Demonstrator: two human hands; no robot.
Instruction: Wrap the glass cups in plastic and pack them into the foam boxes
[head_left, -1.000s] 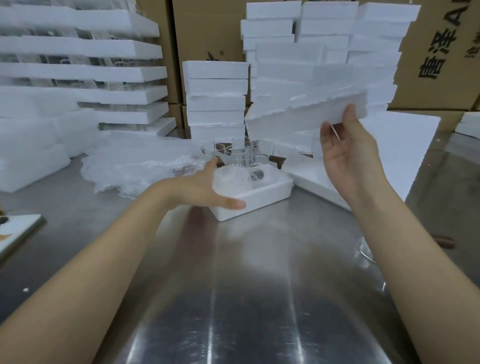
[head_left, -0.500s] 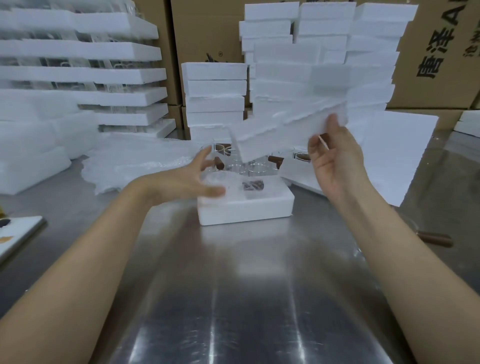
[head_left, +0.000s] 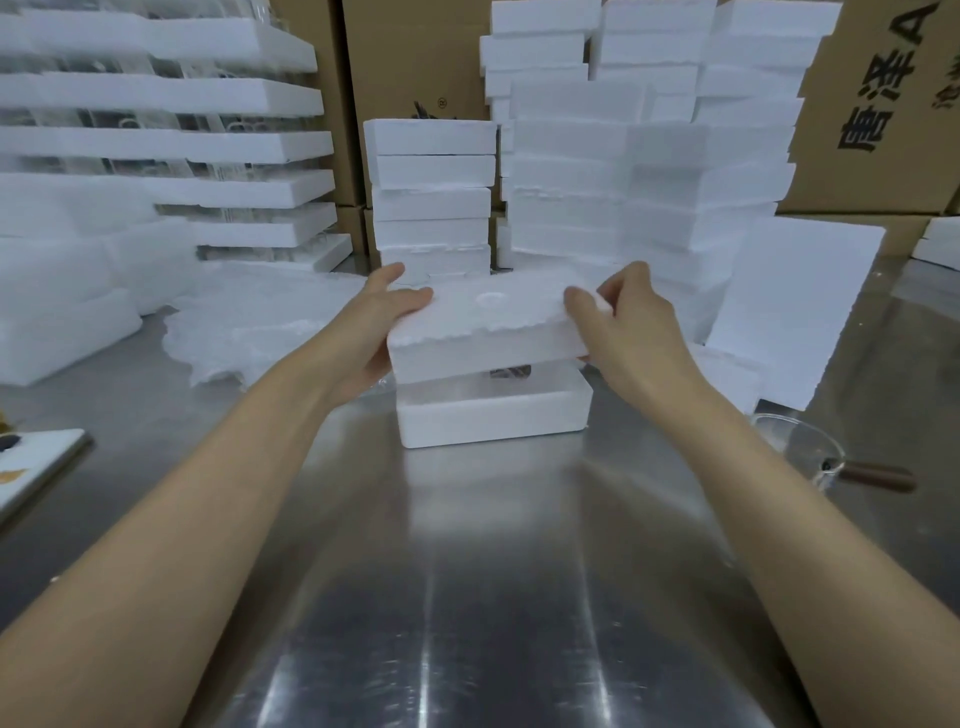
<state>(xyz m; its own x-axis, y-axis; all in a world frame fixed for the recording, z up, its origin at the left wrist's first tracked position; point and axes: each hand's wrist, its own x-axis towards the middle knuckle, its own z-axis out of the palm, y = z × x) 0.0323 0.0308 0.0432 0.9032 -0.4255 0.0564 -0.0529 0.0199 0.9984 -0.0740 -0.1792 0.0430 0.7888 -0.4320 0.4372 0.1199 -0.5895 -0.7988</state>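
Observation:
A white foam box bottom (head_left: 493, 418) sits on the steel table (head_left: 467, 597) in the middle. A wrapped glass cup with a dark handle (head_left: 511, 372) shows in the gap above its rim. Just over it hovers a white foam lid (head_left: 483, 332), slightly tilted. My left hand (head_left: 371, 332) grips the lid's left end and my right hand (head_left: 631, 325) grips its right end. A loose glass cup with a brown handle (head_left: 810, 452) stands on the table at the right.
Stacks of foam boxes (head_left: 431, 197) and foam lids (head_left: 649, 140) rise behind, with cardboard cartons (head_left: 883, 104) at the back. Plastic wrap (head_left: 260, 322) lies in a heap at the left. A foam sheet (head_left: 800, 306) leans at the right. Foam trays holding glassware (head_left: 156, 140) fill the far left.
My right hand brought the foam lid down from in front of the stacks to just above the box. My left hand left the box rim and took the lid's left end.

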